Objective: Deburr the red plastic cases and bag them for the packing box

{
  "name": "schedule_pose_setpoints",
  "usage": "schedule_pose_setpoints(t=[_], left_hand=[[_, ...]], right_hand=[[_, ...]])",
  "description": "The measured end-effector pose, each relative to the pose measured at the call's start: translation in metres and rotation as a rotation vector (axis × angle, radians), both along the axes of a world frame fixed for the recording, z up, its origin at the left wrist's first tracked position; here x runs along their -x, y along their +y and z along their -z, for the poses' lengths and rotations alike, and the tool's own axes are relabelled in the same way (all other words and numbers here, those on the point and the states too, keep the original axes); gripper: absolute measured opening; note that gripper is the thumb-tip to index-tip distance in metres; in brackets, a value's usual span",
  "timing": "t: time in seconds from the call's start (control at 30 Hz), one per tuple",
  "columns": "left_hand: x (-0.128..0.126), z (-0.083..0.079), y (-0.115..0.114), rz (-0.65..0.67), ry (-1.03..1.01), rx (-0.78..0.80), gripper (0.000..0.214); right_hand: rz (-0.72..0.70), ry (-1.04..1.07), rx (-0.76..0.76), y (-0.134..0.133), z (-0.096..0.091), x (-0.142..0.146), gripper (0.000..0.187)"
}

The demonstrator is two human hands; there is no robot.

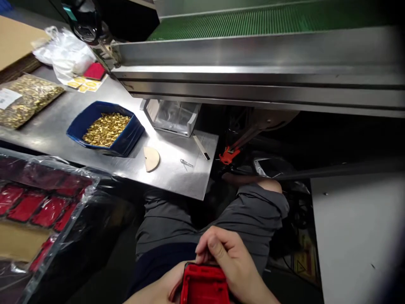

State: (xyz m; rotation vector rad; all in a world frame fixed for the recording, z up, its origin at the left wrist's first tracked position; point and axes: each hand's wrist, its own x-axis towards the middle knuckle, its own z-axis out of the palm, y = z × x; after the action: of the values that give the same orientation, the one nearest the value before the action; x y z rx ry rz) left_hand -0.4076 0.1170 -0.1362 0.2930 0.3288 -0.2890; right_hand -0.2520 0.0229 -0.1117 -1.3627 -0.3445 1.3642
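A red plastic case (pixel 207 287), open-topped with a raised rim and a dark outer edge, is held low in front of my lap. My left hand (pixel 166 285) wraps it from the left, with most of its fingers hidden below. Against its right side and far edge lies my right hand (pixel 232 259), fingers curled and thumb bent over toward the index finger. Whether a small part sits between those right fingertips is hidden. The case's near end runs out of the picture.
On the metal table (pixel 177 185) are a blue bin (pixel 126 145) of small brass parts, a bag of brass parts (pixel 34 97), a half-round wooden piece (pixel 152 159), a clear drawer (pixel 174 116) and a cutter (pixel 201 147). Red cases (pixel 25 207) fill a plastic-lined box at left. A green conveyor (pixel 237 25) runs above.
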Motion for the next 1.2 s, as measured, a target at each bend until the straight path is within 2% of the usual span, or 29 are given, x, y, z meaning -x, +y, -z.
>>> schedule_pose_setpoints(t=[0.1,0.23,0.4,0.47,0.6,0.73,0.8,0.9,1.0,1.1,1.2], left_hand=[[-0.006,0.002,0.003,0.041,-0.017,-0.050,0.069],[-0.017,-0.005,0.012,0.126,-0.050,-0.143,0.075],[-0.026,-0.013,0.015,0.120,-0.059,-0.133,0.076],[-0.027,-0.013,0.014,0.121,-0.068,-0.131,0.072],[-0.023,-0.009,0.013,0.125,-0.063,-0.122,0.070],[-0.015,-0.003,0.010,0.087,-0.006,-0.084,0.080],[-0.013,-0.001,0.009,0.072,0.017,-0.062,0.084],[-0.013,-0.001,0.009,0.067,0.003,-0.065,0.077],[-0.012,-0.001,0.009,0.078,-0.011,-0.081,0.073],[-0.005,0.003,0.007,0.048,0.001,-0.015,0.081],[0.001,0.009,0.005,-0.001,0.005,0.063,0.081]], right_hand=[[0.044,-0.004,0.019,0.001,0.005,0.003,0.040],[0.058,-0.026,0.068,0.001,0.009,0.003,0.044],[0.142,-0.245,0.164,-0.003,0.013,0.005,0.048],[0.147,-0.242,0.151,-0.004,0.014,0.006,0.046],[0.141,-0.161,0.114,-0.005,0.015,0.007,0.044],[0.198,-0.354,0.169,-0.010,0.017,0.005,0.044],[0.217,-0.362,0.166,-0.012,0.017,0.005,0.043],[0.166,-0.259,0.102,-0.014,0.016,0.007,0.039],[0.110,-0.315,0.095,-0.019,0.016,0.006,0.036],[0.175,-0.445,0.136,-0.025,0.018,0.000,0.038],[0.243,-0.487,0.165,-0.029,0.020,-0.005,0.041]])
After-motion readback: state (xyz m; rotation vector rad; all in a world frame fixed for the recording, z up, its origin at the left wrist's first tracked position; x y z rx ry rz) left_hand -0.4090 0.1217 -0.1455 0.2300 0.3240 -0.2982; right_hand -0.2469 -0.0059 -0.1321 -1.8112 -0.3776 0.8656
